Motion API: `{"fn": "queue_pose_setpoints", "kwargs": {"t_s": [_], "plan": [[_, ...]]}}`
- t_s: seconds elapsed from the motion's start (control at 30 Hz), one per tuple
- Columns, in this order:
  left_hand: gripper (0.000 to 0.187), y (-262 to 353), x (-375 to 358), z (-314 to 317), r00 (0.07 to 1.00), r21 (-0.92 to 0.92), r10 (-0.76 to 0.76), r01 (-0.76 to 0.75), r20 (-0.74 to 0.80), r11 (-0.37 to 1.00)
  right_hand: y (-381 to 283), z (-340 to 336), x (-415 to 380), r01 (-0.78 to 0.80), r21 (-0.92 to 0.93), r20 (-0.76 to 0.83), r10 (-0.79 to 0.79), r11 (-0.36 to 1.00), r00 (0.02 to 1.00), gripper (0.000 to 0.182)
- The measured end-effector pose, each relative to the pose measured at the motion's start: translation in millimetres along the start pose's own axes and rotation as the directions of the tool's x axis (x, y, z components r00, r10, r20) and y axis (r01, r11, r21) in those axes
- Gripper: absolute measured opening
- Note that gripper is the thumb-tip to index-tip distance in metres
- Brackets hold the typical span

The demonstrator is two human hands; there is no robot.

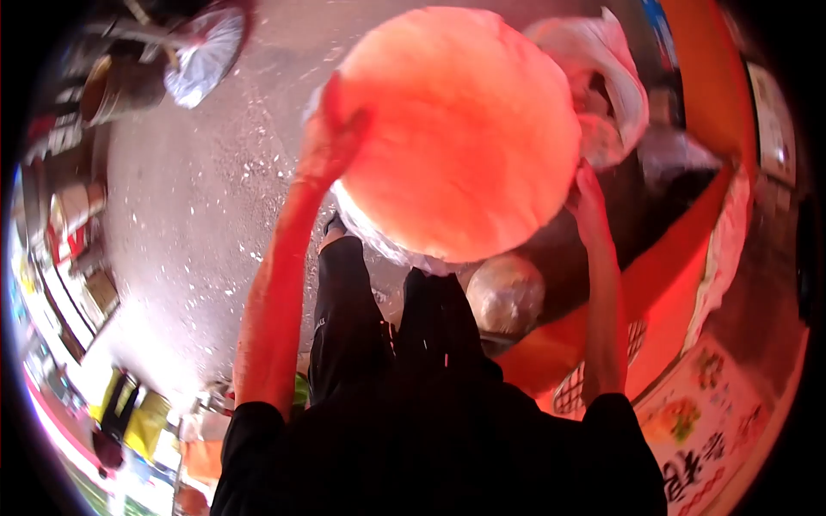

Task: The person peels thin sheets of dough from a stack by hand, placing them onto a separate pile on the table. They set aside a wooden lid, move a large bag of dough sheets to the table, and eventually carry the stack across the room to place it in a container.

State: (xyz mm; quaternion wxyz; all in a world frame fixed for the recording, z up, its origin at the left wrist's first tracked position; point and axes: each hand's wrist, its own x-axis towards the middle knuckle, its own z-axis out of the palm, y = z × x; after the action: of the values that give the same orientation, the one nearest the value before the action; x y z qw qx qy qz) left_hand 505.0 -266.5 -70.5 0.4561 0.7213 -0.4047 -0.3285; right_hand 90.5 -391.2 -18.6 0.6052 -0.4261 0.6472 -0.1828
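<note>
A large round, pale slab or full tub (456, 133), glowing red-orange under the light, is held out in front of my legs. Its exact kind I cannot make out; clear plastic wrap (379, 228) shows under its lower left edge. My left hand (331, 133) grips the left edge, thumb lying over the top face. On the opposite side, my right hand (588, 202) holds the right edge, its fingers partly hidden beneath. Just behind it, a crumpled whitish plastic bag (607, 86) sits at the upper right. A plastic-wrapped round bundle (506, 294) is below, beside my legs.
Grey floor (189, 189) with scattered white specks spreads to the left. An orange-covered counter (654, 292) runs along the right, with a food-picture sign (705, 421) near it. A bin (120, 90) and a plastic-covered object (205, 56) stand upper left. Boxes (77, 211) line the left.
</note>
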Motion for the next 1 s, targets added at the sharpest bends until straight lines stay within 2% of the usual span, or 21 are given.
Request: {"fn": "queue_pose_setpoints", "kwargs": {"t_s": [0.07,0.1,0.13,0.17,0.2,0.3,0.37,0.43,0.47,0.53,0.57,0.63,0.67,0.7,0.73,0.8,0.87,0.9,0.93,0.97,1.0], "plan": [[0.062,-8,3,1,0.999,-0.01,0.042,-0.042,0.015,0.999,5,-8,-33,-0.007,-0.117,-0.077,-0.003,0.993,0.997,0.063],[0.069,-16,3,1,0.999,-0.003,0.033,-0.033,0.025,0.999,11,-12,-51,0.047,-0.139,-0.1,-0.061,0.989,0.993,0.067],[0.076,-23,3,1,0.999,0.008,0.027,-0.027,0.034,1.0,30,-21,-61,0.186,-0.098,-0.116,-0.197,0.978,0.974,0.067],[0.075,-23,0,1,0.998,0.051,0.055,-0.056,0.021,0.997,32,-25,-79,0.22,-0.145,-0.163,-0.243,0.965,0.956,0.067],[0.075,-25,-3,2,0.996,0.091,0.083,-0.084,0.016,0.992,35,-31,-103,0.242,-0.196,-0.212,-0.282,0.95,0.936,0.066],[0.073,-44,-2,10,0.997,-0.04,0.058,-0.056,0.053,0.998,50,-58,-170,0.209,-0.379,-0.45,-0.376,0.902,0.81,0.054],[0.07,-40,3,4,0.997,-0.046,-0.019,0.023,0.078,0.999,85,-92,-209,0.006,-0.445,-0.675,-0.34,0.896,0.655,0.041],[0.073,-115,19,-7,0.993,-0.161,-0.017,0.036,0.12,0.986,133,-125,-256,-0.133,-0.309,-0.745,-0.152,0.942,0.65,0.035],[0.072,-100,18,-5,0.991,-0.145,-0.002,0.022,0.135,0.989,142,-125,-272,-0.191,-0.198,-0.764,-0.029,0.962,0.644,0.034],[0.07,-78,14,-1,0.989,-0.15,0.07,-0.05,0.131,0.987,165,-95,-298,-0.288,0.203,-0.68,0.347,0.936,0.646,0.033],[0.069,-73,14,0,0.985,-0.165,0.123,-0.103,0.12,0.981,159,-57,-301,-0.15,0.356,-0.552,0.337,0.923,0.763,0.03],[0.069,-53,15,5,0.981,-0.202,0.135,-0.105,0.141,0.974,160,11,-272,-0.083,0.614,-0.275,0.312,0.785,0.909,0.029],[0.07,-35,11,5,0.98,-0.211,0.083,-0.044,0.181,0.976,173,38,-243,-0.221,0.537,-0.135,0.342,0.814,0.93,0.04],[0.072,-25,6,-2,0.974,-0.207,0.02,0.028,0.225,0.978,162,75,-217,-0.276,0.447,-0.116,0.361,0.851,0.925,0.048],[0.07,-26,3,-10,0.973,-0.221,-0.011,0.063,0.23,0.973,162,102,-197,-0.307,0.475,-0.081,0.388,0.825,0.918,0.053],[0.068,-30,2,-20,0.971,-0.262,-0.062,0.123,0.231,0.957,175,142,-157,-0.337,0.591,-0.028,0.436,0.733,0.9,0.04],[0.062,-6,-26,-21,0.96,-0.358,-0.231,0.274,0.16,0.893,199,167,-132,-0.378,0.631,0.095,0.416,0.677,0.904,0.034],[0.053,-53,-53,-31,0.852,-0.331,-0.522,0.502,0.035,0.799,167,166,-148,-0.364,0.627,0.108,0.386,0.689,0.916,0.026],[0.049,-111,-75,-53,0.821,-0.195,-0.459,0.539,0.339,0.819,150,157,-158,-0.369,0.643,0.182,0.333,0.671,0.925,0.023],[0.05,-45,-103,-27,0.715,-0.161,-0.642,0.693,0.276,0.702,140,147,-168,-0.376,0.656,0.253,0.279,0.654,0.926,0.021],[0.039,-23,-117,-12,0.621,-0.144,-0.713,0.778,0.325,0.612,134,139,-175,-0.386,0.668,0.32,0.222,0.637,0.921,0.018]]}}
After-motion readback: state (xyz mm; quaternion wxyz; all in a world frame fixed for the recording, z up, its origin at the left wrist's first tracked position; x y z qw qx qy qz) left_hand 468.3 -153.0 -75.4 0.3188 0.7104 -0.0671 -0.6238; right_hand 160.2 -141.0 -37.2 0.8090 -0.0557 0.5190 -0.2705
